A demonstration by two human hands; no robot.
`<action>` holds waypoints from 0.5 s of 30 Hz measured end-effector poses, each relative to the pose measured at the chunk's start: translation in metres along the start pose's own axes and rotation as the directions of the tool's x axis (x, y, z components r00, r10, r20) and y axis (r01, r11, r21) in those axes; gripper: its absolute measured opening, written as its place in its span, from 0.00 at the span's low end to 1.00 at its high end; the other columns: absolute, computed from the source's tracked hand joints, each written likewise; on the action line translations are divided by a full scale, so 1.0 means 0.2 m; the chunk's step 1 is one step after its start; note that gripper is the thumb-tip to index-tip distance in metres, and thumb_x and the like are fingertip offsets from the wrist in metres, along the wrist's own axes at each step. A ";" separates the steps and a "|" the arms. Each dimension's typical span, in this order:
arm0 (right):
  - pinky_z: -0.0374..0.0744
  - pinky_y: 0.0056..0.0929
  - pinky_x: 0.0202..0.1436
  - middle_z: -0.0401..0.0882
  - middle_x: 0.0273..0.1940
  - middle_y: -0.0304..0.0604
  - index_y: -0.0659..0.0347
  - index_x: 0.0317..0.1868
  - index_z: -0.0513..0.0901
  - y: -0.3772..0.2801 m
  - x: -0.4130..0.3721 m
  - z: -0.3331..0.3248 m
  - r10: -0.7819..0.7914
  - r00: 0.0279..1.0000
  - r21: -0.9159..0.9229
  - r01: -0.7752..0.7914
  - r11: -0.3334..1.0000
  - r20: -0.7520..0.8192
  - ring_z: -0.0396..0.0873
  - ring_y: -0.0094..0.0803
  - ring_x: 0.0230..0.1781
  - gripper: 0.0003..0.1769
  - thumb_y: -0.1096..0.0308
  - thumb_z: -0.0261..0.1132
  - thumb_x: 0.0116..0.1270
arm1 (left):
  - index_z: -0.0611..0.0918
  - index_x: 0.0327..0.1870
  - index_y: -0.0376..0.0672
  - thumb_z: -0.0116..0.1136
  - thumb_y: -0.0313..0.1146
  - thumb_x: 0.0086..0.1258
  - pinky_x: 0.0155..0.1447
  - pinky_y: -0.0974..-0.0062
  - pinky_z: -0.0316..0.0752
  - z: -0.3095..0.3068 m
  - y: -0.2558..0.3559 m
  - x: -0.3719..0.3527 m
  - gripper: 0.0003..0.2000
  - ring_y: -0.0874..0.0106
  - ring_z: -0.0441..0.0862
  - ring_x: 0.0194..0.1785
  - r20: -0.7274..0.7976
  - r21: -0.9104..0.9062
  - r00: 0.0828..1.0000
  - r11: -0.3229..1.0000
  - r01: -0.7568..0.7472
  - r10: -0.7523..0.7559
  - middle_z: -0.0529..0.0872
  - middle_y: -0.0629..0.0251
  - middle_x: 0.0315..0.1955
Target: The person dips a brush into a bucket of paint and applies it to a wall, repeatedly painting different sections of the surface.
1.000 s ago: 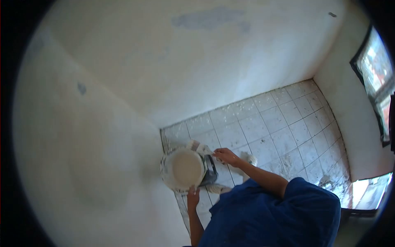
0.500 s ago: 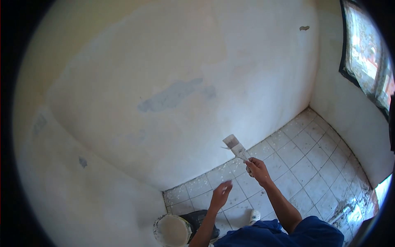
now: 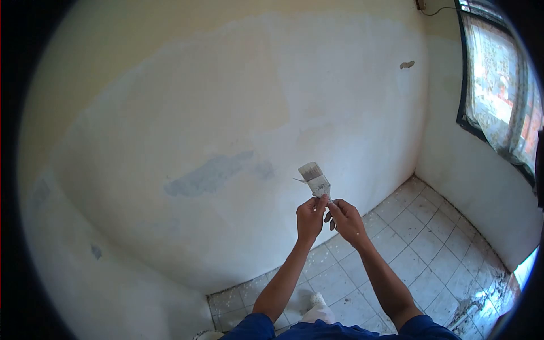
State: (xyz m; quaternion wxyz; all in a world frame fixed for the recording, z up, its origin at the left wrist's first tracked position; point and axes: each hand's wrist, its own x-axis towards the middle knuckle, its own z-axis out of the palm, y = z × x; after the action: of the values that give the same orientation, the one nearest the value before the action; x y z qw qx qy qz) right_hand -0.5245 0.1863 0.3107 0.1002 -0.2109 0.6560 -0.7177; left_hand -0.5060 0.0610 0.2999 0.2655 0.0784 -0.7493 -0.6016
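Observation:
A wide paintbrush, whitened with paint, points up and slightly left in front of the wall. My right hand is closed around its handle. From the other side, my left hand pinches the brush where the handle meets the head, its thumb against the edge. A thin strand or splinter sticks out to the left of the brush head. Most of the handle is hidden by my fingers.
The wall has patchy white paint with a grey bare patch. A curtained window is at right. White floor tiles are spattered and dirty. The rim of a bucket barely shows at the bottom edge.
My left hand has risen from above the floor to the brush and taken hold of it. The brush has tilted more upright. The view has tipped up, leaving the bucket mostly out of frame.

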 end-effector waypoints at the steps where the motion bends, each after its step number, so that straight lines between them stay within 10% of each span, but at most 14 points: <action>1: 0.70 0.22 0.23 0.79 0.26 0.40 0.69 0.40 0.78 0.01 0.02 -0.01 -0.012 1.000 0.008 0.012 1.000 0.027 0.73 0.21 0.21 0.18 0.61 0.50 0.71 | 0.84 0.33 0.33 0.56 0.50 0.68 0.38 0.73 0.73 -0.01 0.00 0.03 0.23 0.72 0.80 0.30 -0.016 0.025 0.999 0.999 -0.028 0.028 0.85 0.57 0.25; 4: 0.77 0.28 0.31 0.79 0.32 0.46 0.66 0.46 0.79 0.06 0.25 -0.12 -0.160 0.983 -0.185 0.141 0.972 -0.091 0.77 0.32 0.25 0.13 0.68 0.53 0.68 | 0.84 0.30 0.32 0.56 0.48 0.67 0.36 0.73 0.72 -0.04 -0.02 0.24 0.22 0.72 0.80 0.28 -0.019 0.081 0.990 0.987 -0.137 0.139 0.85 0.56 0.23; 7: 0.79 0.32 0.37 0.76 0.43 0.46 0.60 0.50 0.79 -0.01 0.48 -0.13 -0.694 0.718 -0.720 0.456 0.522 -0.049 0.77 0.37 0.36 0.16 0.75 0.61 0.59 | 0.83 0.29 0.31 0.56 0.48 0.67 0.34 0.73 0.72 -0.06 0.03 0.43 0.22 0.72 0.80 0.26 0.003 0.089 0.993 0.989 -0.114 0.115 0.84 0.56 0.22; 15: 0.77 0.39 0.42 0.74 0.47 0.46 0.61 0.41 0.80 0.01 1.08 -0.06 -0.856 0.377 -0.683 0.729 0.039 0.354 0.72 0.45 0.45 0.19 0.76 0.70 0.44 | 0.83 0.26 0.32 0.56 0.49 0.65 0.32 0.73 0.73 -0.08 0.06 0.76 0.23 0.72 0.81 0.24 0.024 0.098 0.998 0.993 -0.059 0.057 0.83 0.58 0.19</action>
State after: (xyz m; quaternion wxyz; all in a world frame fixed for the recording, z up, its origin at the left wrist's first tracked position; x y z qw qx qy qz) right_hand -0.7219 0.1062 0.3447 -0.4627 -0.5015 0.6613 -0.3117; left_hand -0.6238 -0.0159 0.3596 0.2709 0.0632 -0.7828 -0.5567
